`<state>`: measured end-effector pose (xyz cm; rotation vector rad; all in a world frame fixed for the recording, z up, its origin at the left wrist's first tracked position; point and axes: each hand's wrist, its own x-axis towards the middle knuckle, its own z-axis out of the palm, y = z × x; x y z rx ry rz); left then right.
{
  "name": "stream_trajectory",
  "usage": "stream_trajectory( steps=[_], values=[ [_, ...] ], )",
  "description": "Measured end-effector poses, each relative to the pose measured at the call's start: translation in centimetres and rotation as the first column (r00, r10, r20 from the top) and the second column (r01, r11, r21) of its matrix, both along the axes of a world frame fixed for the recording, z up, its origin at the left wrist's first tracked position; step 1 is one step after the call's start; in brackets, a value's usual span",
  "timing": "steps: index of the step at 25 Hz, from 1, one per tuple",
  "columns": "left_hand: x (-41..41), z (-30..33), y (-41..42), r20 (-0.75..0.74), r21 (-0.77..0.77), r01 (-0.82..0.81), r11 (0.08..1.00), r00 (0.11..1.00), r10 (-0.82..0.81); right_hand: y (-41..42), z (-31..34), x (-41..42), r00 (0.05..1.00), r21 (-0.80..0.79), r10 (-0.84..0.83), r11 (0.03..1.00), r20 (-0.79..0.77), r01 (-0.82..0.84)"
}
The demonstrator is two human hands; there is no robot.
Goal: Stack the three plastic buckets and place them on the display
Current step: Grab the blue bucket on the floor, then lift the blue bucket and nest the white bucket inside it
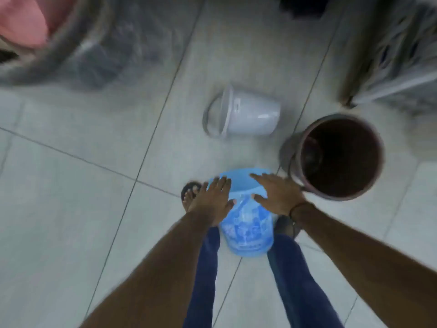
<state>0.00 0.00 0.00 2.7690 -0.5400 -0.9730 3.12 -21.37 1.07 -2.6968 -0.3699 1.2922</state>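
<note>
A blue patterned plastic bucket [247, 223] stands on the tiled floor between my feet, tilted toward me. My left hand [214, 202] lies flat against its left side near the rim and my right hand [277, 194] presses its right side, fingers spread. A white bucket [246, 114] lies on its side further ahead, handle to the left. A dark brown bucket [338, 157] stands upright at the right, its mouth open toward me, just beyond my right hand.
Grey floor tiles [82, 185] spread to the left. Plastic-wrapped goods [113, 43] and a woven basket rim [59, 50] crowd the top left. More wrapped stock [397, 55] stands at the top right. My sandalled foot [190, 192] is beside the blue bucket.
</note>
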Motion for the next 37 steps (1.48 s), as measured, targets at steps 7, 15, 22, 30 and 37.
stream_trajectory(
  steps=[7,15,22,30,37],
  values=[
    [-0.2,-5.3,-1.5,-0.145,0.011,0.257,0.966,0.957,-0.253,-0.9,-6.4,-0.8,0.972,0.094,0.237,0.967,-0.008,-0.235],
    [-3.5,3.5,-2.9,-0.279,0.055,0.353,0.934,0.903,-0.325,-1.9,4.9,-4.6,0.931,0.004,0.348,0.937,-0.106,-0.35],
    [-10.2,-3.5,-6.8,-0.273,0.05,0.363,0.931,0.901,-0.336,-4.6,-0.1,-8.5,0.829,-0.084,0.495,0.844,-0.259,-0.53],
    [-8.5,1.9,-8.2,-0.301,-0.096,-0.092,0.991,0.952,0.059,-6.1,5.4,-4.3,0.846,-0.009,0.513,0.854,-0.143,-0.519],
    [7.1,5.1,-6.7,-0.214,-0.142,-0.694,0.706,0.718,0.662,-1.9,7.9,13.0,0.862,-0.018,0.461,0.883,0.209,-0.468]
  ],
)
